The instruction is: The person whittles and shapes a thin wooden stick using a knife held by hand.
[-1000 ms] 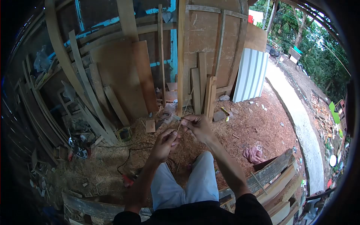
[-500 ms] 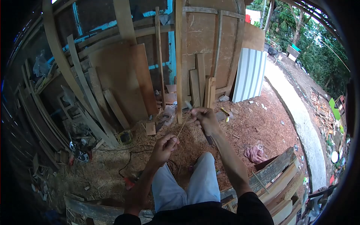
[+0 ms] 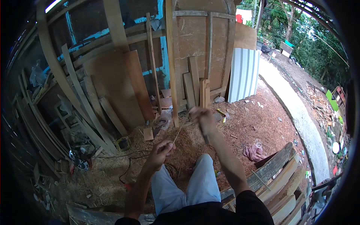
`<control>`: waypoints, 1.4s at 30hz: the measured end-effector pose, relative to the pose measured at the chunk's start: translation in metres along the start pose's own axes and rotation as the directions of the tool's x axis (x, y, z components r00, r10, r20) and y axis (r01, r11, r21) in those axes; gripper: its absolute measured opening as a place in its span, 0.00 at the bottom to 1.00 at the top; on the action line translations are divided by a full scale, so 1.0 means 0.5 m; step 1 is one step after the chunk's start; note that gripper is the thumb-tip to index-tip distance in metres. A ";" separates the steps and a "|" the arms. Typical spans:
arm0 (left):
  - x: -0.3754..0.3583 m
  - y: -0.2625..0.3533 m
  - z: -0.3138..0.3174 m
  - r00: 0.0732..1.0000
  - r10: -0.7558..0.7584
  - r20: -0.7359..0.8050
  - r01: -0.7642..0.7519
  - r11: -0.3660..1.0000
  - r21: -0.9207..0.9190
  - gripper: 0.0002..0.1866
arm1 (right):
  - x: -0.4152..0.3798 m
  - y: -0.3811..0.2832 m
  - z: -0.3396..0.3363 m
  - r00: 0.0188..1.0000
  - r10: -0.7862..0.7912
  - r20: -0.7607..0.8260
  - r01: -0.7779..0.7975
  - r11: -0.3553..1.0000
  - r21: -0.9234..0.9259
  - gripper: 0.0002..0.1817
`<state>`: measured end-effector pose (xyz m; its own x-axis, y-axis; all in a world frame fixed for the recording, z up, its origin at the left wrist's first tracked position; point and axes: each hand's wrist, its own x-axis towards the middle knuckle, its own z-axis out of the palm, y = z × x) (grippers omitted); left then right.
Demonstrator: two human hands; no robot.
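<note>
My left hand [image 3: 161, 153] is in front of my left knee, thumb and fingers pinched on a thin pale wooden stick [image 3: 177, 136]. The stick slants up and to the right, and its far end is hard to make out against the shavings. Farther forward and to the right, my right hand [image 3: 204, 122] is closed and smeared by motion. It grips what looks like a knife [image 3: 206, 139], whose dark handle end sticks out below the fist. The blade cannot be made out now. A gap shows between the right hand and the stick.
Wood shavings cover the ground [image 3: 240, 127]. Boards [image 3: 139, 84] and an upright post [image 3: 172, 67] lean ahead, with a corrugated sheet [image 3: 243, 75] to the right. Rough planks [image 3: 275, 168] lie beside my right hip. A pink cloth [image 3: 254, 153] and a dark cord [image 3: 129, 163] are on the ground.
The view has turned slightly to the right. My right hand has drawn away from the stick and blurred; the light blade tip above it no longer shows. My left hand keeps its pinch.
</note>
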<state>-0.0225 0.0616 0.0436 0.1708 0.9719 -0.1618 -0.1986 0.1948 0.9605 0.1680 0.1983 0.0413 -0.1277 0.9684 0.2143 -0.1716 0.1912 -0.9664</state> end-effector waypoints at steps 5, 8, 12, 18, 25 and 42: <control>-0.015 -0.015 -0.024 0.998 -0.063 -0.005 0.062 0.995 -0.084 0.09 | 0.011 -0.047 -0.048 0.992 0.123 0.017 -0.122 0.990 -0.073 0.09; -0.001 -0.001 -0.008 0.996 -0.064 -0.055 0.055 0.986 -0.157 0.09 | -0.063 -0.080 0.020 0.931 0.291 0.220 -0.306 0.951 0.036 0.09; -0.009 0.011 0.001 1.000 -0.017 -0.008 0.017 0.999 -0.040 0.10 | -0.086 -0.063 0.053 0.902 0.255 0.349 -0.306 0.947 0.098 0.13; -0.030 0.005 -0.023 1.000 -0.019 -0.010 0.020 0.997 0.075 0.10 | -0.049 -0.061 0.027 0.919 0.221 0.327 -0.281 0.948 0.149 0.13; 0.019 -0.006 0.007 0.912 0.386 -0.142 -0.335 0.898 0.286 0.07 | -0.078 -0.065 0.070 0.913 0.168 0.371 -0.171 0.985 -0.025 0.09; -0.001 0.050 0.034 0.893 0.422 -0.154 -0.365 0.882 0.299 0.08 | -0.056 -0.121 0.063 0.955 0.034 0.295 -0.049 0.998 0.045 0.16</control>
<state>-0.0114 0.0637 0.0714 -0.0796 0.9708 0.2261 0.0510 -0.2226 0.9736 0.1511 0.1544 0.0984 -0.4160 0.8839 0.2136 -0.2084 0.1360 -0.9685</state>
